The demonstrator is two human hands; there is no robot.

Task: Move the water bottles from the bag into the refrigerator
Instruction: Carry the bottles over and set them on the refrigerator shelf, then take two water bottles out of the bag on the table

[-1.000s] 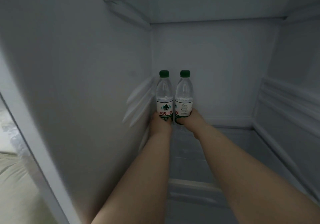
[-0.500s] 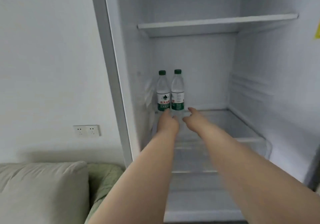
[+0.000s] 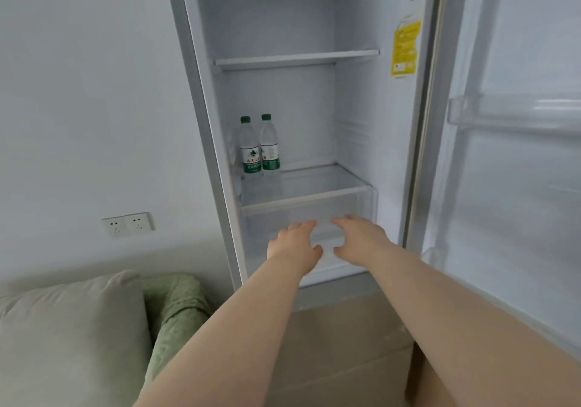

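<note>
Two clear water bottles with green caps stand upright side by side at the back left of the refrigerator's lower glass shelf [image 3: 327,183]: the left bottle [image 3: 250,147] and the right bottle [image 3: 269,144]. Both of my hands are outside the fridge, in front of the clear drawer below that shelf. My left hand [image 3: 295,243] and my right hand [image 3: 358,238] are empty with fingers spread, well apart from the bottles. The bag is not in view.
The refrigerator door [image 3: 509,155] stands open at the right, with a door bin [image 3: 515,112]. An upper shelf [image 3: 295,59] is bare. A clear drawer [image 3: 308,218] sits under the lower shelf. A green cushion [image 3: 69,337] and blanket lie at the lower left, below a wall socket [image 3: 129,224].
Both hands let go of the bottles, which stay on the shelf. My arms drew back out of the fridge and the view pulled away from it.
</note>
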